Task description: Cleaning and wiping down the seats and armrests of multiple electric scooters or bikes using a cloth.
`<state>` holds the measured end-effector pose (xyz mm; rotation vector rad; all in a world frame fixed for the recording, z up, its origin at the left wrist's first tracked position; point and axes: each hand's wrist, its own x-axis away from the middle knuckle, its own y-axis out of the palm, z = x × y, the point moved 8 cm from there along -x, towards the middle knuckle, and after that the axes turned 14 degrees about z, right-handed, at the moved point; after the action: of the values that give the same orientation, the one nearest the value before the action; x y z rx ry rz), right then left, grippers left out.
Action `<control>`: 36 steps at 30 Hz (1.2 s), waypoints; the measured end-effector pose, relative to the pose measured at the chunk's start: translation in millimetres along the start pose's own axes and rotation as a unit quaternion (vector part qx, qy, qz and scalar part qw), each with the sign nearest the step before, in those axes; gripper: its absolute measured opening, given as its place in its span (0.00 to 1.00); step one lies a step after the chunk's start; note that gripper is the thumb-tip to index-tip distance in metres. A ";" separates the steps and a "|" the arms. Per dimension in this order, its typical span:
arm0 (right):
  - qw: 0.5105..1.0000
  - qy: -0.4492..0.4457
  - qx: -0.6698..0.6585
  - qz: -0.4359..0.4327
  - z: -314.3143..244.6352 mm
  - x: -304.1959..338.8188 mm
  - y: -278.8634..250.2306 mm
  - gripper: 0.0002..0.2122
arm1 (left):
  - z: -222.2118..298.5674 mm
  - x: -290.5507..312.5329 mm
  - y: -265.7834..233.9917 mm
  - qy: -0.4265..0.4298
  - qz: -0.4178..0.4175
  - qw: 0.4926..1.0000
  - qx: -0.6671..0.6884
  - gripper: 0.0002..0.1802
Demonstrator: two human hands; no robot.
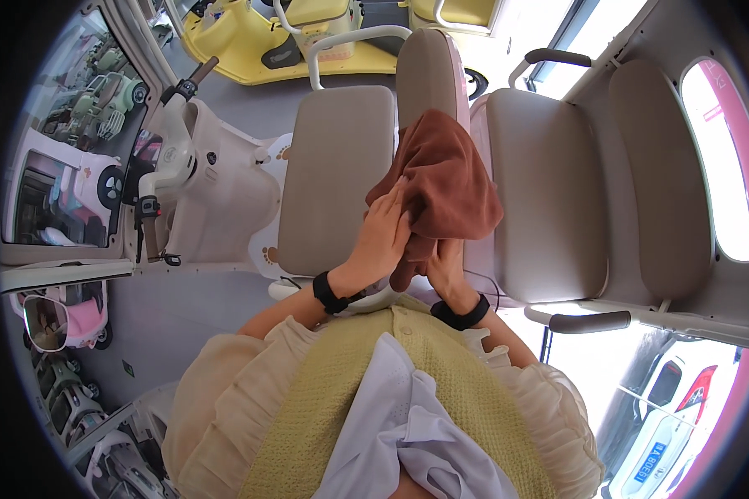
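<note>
A reddish-brown cloth [445,175] is bunched in front of me, over the side of the upright beige backrest [424,62] of the front seat. My left hand [383,237] holds its near left side, fingers fairly straight and pressed together against the fabric. Below the cloth, my right hand [447,270] grips its lower folds; the fabric covers most of those fingers. One end of the cloth hangs down between my wrists. Left of my hands lies the beige front seat cushion [337,175].
White handlebars [171,162] rise at the left above the vehicle's front panel. On the right are the rear seat cushion [549,195], its backrest [662,179] and a padded armrest [591,323]. A yellow vehicle [241,54] stands beyond, and a white car [670,416] is outside at lower right.
</note>
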<state>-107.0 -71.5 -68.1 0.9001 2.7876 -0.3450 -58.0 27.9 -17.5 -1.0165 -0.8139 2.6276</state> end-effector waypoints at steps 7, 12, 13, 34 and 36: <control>0.966 -0.209 0.144 0.044 -57.9 -56.4 -3.5 0.12 | -66.0 -5.3 35.6 -0.295 -0.055 0.920 0.254 0.18; 0.920 -0.316 0.229 0.016 -76.1 -107.9 10.8 0.12 | -88.9 -13.2 66.7 -0.467 -0.066 0.785 0.403 0.19; 0.912 -0.328 0.246 0.021 -75.3 -111.5 15.2 0.12 | -106.3 -6.0 77.8 -0.462 -0.059 0.781 0.416 0.19; 0.849 -0.426 0.234 -0.207 -100.8 -97.0 48.6 0.06 | -91.8 0.4 81.8 -0.483 -0.208 0.761 0.381 0.18; 0.836 -0.366 0.299 -0.278 -93.3 -107.2 56.5 0.06 | -90.2 -11.2 81.0 -0.451 -0.179 0.770 0.414 0.18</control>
<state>1.7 -60.0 38.8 -0.0559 2.1264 -1.3706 11.4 -5.3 -111.9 0.6204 0.1298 2.5413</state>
